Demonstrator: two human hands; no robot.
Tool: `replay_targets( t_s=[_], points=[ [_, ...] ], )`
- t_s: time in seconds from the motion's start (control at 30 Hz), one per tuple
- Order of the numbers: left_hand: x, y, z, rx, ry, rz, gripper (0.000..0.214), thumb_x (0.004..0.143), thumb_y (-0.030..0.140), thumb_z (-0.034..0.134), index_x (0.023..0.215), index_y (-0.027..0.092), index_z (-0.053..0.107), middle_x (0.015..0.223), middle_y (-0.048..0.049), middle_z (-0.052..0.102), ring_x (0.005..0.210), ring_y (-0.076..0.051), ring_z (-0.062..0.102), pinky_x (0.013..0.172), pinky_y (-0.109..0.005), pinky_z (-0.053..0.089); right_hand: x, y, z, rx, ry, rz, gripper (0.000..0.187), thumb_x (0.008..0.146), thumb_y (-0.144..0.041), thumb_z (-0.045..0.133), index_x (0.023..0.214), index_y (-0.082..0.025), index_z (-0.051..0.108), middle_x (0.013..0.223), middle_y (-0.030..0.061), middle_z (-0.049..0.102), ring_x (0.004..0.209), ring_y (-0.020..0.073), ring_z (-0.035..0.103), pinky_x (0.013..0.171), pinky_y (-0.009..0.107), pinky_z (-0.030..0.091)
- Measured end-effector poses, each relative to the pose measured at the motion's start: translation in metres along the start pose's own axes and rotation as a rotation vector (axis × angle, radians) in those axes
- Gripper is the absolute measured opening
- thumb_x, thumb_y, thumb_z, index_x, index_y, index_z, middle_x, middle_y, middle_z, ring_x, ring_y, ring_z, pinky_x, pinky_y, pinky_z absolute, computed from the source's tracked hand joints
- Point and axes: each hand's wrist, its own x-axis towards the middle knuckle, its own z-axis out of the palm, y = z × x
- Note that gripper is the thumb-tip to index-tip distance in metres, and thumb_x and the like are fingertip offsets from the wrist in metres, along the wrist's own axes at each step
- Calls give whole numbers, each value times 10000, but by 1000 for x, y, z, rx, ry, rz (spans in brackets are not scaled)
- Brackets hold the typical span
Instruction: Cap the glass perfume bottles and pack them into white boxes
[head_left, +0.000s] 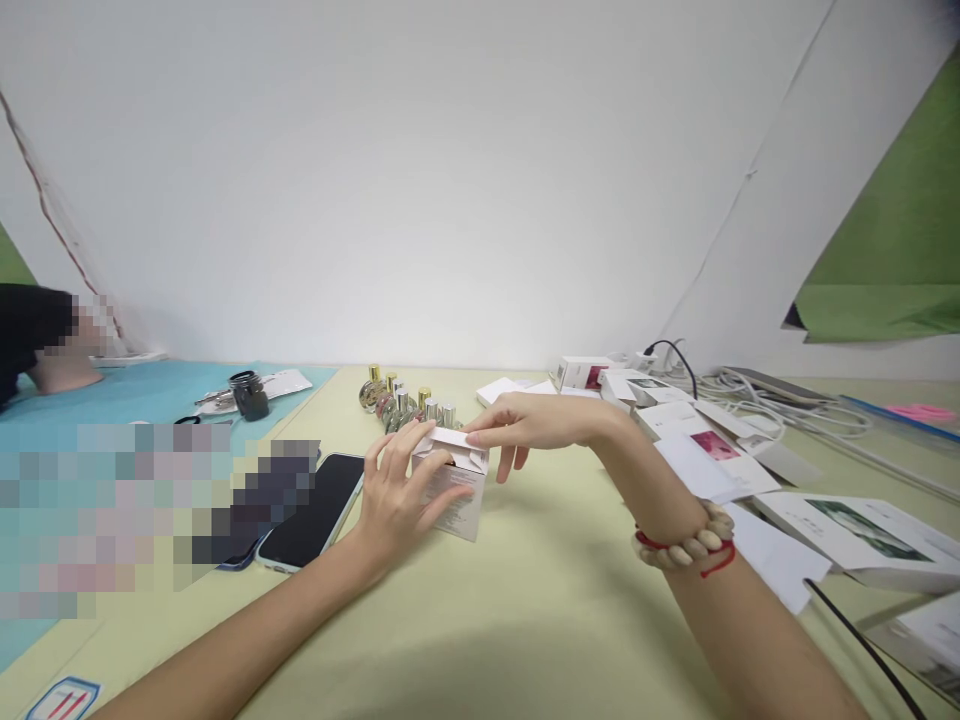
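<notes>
A small white carton (459, 508) with fine print on its side stands tilted over the table, its top flaps partly folded. My left hand (401, 485) grips the carton from the left, fingers over the top edge and thumb along the printed side. My right hand (517, 428) reaches across from the right, with its thumb and fingertips on the top flap (454, 440). Whatever lies inside the carton is hidden. Just behind it stand several small round glass bottles (405, 405) with gold and silver caps.
On the right lie several flat and folded white cartons (847, 530), white papers and cables (780, 405). To the left are a phone (315, 515), a dark jar (249, 395) and a blue mat (150, 390). A mannequin head (67, 365) sits at far left.
</notes>
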Motion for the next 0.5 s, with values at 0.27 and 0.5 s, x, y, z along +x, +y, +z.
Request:
replay_targets(
  t_s=[0.27, 0.5],
  points=[
    [-3, 4, 1, -72, -13, -94, 208, 721, 340, 633, 841, 209, 525, 1083, -80, 505, 1036, -218, 477, 862, -359, 336, -2, -6, 1, -16, 8, -1, 462, 769, -560, 458, 994, -181, 597, 1060, 53, 568, 765, 124, 621, 650, 175, 435],
    [-5, 5, 3, -32, -96, -116, 203, 759, 327, 590, 912, 214, 517, 1144, -104, 406, 1075, -239, 416, 860, -376, 354, 1, -2, 0, 10, -6, -16, 474, 800, -536, 426, 1050, -163, 580, 1054, 70, 584, 777, 119, 617, 675, 189, 460]
  ],
)
